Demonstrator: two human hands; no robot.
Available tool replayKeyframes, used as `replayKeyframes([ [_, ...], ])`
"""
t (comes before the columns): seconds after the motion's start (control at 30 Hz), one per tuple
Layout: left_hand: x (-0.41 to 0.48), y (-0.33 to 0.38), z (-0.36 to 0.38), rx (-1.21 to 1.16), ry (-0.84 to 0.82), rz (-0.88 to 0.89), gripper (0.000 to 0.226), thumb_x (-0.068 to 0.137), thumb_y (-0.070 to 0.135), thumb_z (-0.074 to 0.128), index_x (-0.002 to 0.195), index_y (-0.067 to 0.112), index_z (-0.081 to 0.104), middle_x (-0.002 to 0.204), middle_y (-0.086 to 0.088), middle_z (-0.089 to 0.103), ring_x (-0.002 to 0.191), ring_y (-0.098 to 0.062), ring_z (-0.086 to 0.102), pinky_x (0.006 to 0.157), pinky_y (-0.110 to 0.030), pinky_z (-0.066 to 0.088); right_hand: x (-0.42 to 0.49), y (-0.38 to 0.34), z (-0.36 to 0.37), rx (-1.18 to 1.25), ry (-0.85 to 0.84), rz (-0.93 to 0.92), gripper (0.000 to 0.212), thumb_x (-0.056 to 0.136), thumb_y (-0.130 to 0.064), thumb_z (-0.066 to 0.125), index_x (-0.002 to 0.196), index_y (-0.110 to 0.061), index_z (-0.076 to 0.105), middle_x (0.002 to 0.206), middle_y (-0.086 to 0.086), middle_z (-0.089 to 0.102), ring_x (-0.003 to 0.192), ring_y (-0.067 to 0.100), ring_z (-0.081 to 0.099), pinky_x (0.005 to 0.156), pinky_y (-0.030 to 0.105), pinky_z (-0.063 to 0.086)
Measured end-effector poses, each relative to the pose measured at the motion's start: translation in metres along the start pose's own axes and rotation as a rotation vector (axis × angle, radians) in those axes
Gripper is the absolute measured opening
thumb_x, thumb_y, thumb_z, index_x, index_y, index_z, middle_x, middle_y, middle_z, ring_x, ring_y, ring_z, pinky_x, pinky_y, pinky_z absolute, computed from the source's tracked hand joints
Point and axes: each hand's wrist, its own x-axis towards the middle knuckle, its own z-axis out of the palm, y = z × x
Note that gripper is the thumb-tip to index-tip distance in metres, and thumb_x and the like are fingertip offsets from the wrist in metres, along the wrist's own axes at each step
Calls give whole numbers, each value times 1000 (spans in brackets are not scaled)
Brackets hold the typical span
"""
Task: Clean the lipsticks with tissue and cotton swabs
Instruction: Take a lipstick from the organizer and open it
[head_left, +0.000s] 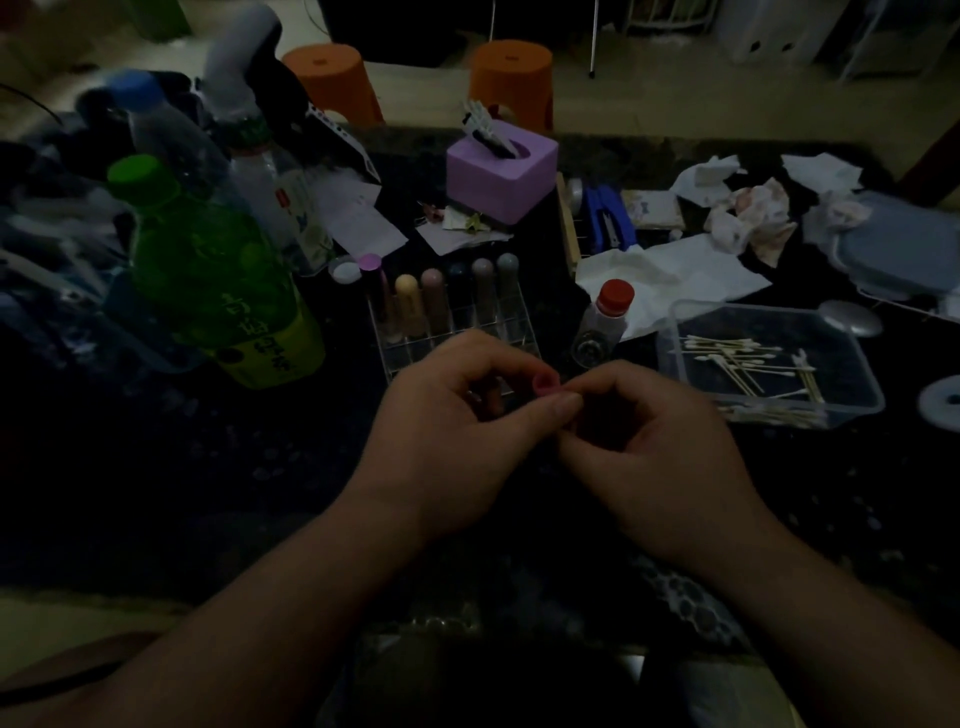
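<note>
**A:** From the head camera, where is the lipstick being worked on?

**B:** In front of the rack (395, 358), above the dark table (208, 467). The left hand (452, 415) curls round the lipstick (545, 385) and turns its pinkish open end up, probably so the rim can be seen and reached.

**A:** And the right hand (654, 447)?

**B:** Its fingers are curled and its fingertips pinch at that same end, touching the left thumb. It is too dim to tell whether a swab or a scrap of tissue sits between them.

**A:** Why are the supplies laid out like that?

**B:** I'd say for reach. The cotton swabs (748, 364) lie loose in a clear tray (878, 402) just beside the right hand, and a flat tissue (675, 275) is spread behind it. Crumpled, stained tissues (748, 218) are heaped further back, out of the way.

**A:** The other lipsticks (436, 304)?

**B:** They stand upright in the rack's back row, capped. I can't tell which of them are already cleaned.
</note>
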Motion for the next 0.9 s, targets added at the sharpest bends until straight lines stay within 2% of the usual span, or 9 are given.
replayKeyframes([
  [0.17, 0, 4, -6, -200, 1, -29, 15, 78, 31, 78, 89, 22, 77, 92, 3, 72, 86, -22, 68, 78, -39, 58, 1, -7, -2, 323, -35, 127, 26, 69, -26, 77, 93, -17, 72, 89, 0, 76, 85, 14, 73, 73, 20, 57],
  [0.23, -1, 7, -8, -326, 15, -70, 19, 75, 32, 76, 88, 18, 77, 90, 1, 73, 88, -20, 70, 80, -34, 59, 3, -8, -4, 489, -59, 199, 25, 66, -24, 74, 90, -16, 75, 94, 4, 76, 91, 19, 73, 74, 22, 58],
  [0.33, -3, 13, -7, -534, 44, -100, 20, 73, 26, 75, 86, 12, 75, 79, 3, 72, 75, -8, 69, 70, -21, 54, 4, -9, -1, 743, -111, 281, 26, 71, -21, 68, 95, -17, 78, 106, 11, 74, 98, 28, 69, 67, 27, 58],
  [0.43, -3, 17, -3, -535, 74, -59, 18, 73, 25, 74, 86, 13, 75, 81, 4, 72, 79, -7, 70, 72, -19, 54, 5, -10, 6, 1006, -170, 321, 35, 82, -17, 61, 113, -4, 71, 118, 13, 69, 90, 22, 60, 56, 21, 46],
  [0.53, -2, 17, -3, -537, 95, -21, 15, 74, 23, 74, 84, 11, 74, 82, 3, 69, 78, -9, 70, 72, -19, 54, 7, -12, 12, 1130, -203, 332, 31, 81, -20, 60, 104, -5, 75, 91, 5, 65, 67, 9, 46, 51, 19, 37],
  [0.6, -1, 17, -3, -581, 90, -11, 13, 76, 18, 73, 84, 7, 73, 81, 2, 68, 74, -10, 70, 69, -19, 54, 7, -13, 12, 1131, -234, 361, 30, 86, -26, 57, 100, -9, 76, 77, 1, 56, 59, 7, 40, 50, 21, 29],
  [0.7, -2, 16, -4, -572, 88, 13, 16, 75, 17, 73, 84, 4, 73, 81, 0, 68, 71, -11, 70, 68, -18, 54, 8, -13, 11, 1051, -298, 424, 35, 95, -38, 49, 90, -11, 69, 69, 2, 45, 52, 9, 31, 49, 24, 17],
  [0.83, -1, 14, -5, -581, 93, -3, 21, 74, 18, 74, 85, 1, 72, 79, 0, 69, 74, -9, 69, 70, -17, 52, 8, -13, 12, 944, -315, 524, 48, 93, -51, 47, 67, -11, 48, 58, 3, 31, 45, 12, 20, 46, 26, 11],
  [0.9, -2, 15, -4, -598, 81, -15, 21, 74, 18, 74, 86, 0, 72, 77, 1, 69, 75, -9, 69, 71, -17, 52, 7, -14, 12, 946, -317, 520, 48, 92, -52, 47, 67, -11, 51, 57, 4, 31, 44, 12, 20, 45, 26, 11],
])
